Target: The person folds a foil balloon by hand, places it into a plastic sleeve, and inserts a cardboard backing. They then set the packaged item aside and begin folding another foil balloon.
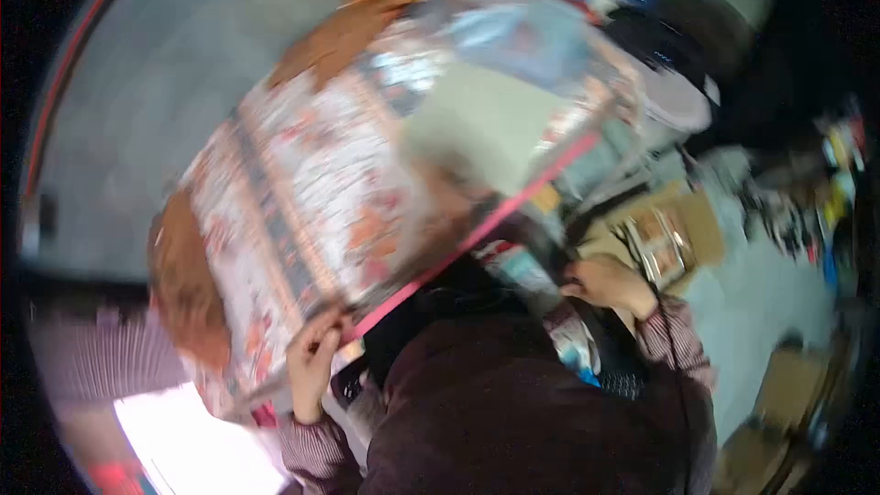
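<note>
In front of me is a table covered with a flower-patterned cloth (321, 192) that has a glossy sheen and a pink strip (486, 229) along its near edge. My left hand (313, 357) is at the near left end of that strip, thumb and fingers curled together at the edge. Off the table's right side, my right hand (612, 286) is closed beside an open cardboard box (706, 229); what its fingers hold is hidden. A pale green sheet (481, 119) lies on the cloth. Motion blurs the view.
Brown pieces of material (188, 284) lie at the table's left end and along its far edge. Inside the box is a clear-wrapped pack (658, 243). More cardboard (793, 380) stands at the lower right. A dark apron (513, 403) covers my lap.
</note>
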`<act>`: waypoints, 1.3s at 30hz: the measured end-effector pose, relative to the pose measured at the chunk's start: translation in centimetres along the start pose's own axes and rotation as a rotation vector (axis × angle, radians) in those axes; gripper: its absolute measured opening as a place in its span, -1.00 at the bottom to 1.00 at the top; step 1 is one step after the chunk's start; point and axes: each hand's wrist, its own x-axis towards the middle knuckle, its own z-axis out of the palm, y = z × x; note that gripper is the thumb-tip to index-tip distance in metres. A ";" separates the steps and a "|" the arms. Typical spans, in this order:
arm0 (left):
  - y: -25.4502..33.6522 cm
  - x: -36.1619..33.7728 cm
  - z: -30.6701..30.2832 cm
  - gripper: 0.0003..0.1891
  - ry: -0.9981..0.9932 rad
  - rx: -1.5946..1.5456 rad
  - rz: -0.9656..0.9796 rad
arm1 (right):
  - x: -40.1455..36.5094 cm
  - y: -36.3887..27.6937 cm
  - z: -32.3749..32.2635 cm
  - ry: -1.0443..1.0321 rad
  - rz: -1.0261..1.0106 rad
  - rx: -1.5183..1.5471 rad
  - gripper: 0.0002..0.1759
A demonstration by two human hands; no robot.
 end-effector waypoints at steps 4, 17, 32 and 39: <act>-1.6 -0.8 -5.4 -0.77 0.280 0.199 0.035 | 3.6 -7.0 -3.4 -0.073 -0.221 -0.017 -0.63; -15.0 3.2 -24.0 -0.54 0.809 0.748 0.166 | 24.2 -28.7 0.1 -0.162 -0.784 0.342 -0.73; -10.2 2.6 -24.5 -0.74 0.954 0.457 -0.154 | 33.4 -30.6 3.9 -0.214 -0.519 0.662 -0.80; -16.5 5.0 -24.8 -0.79 0.795 0.768 0.117 | 33.9 -29.8 5.3 -0.170 -0.579 0.739 -0.80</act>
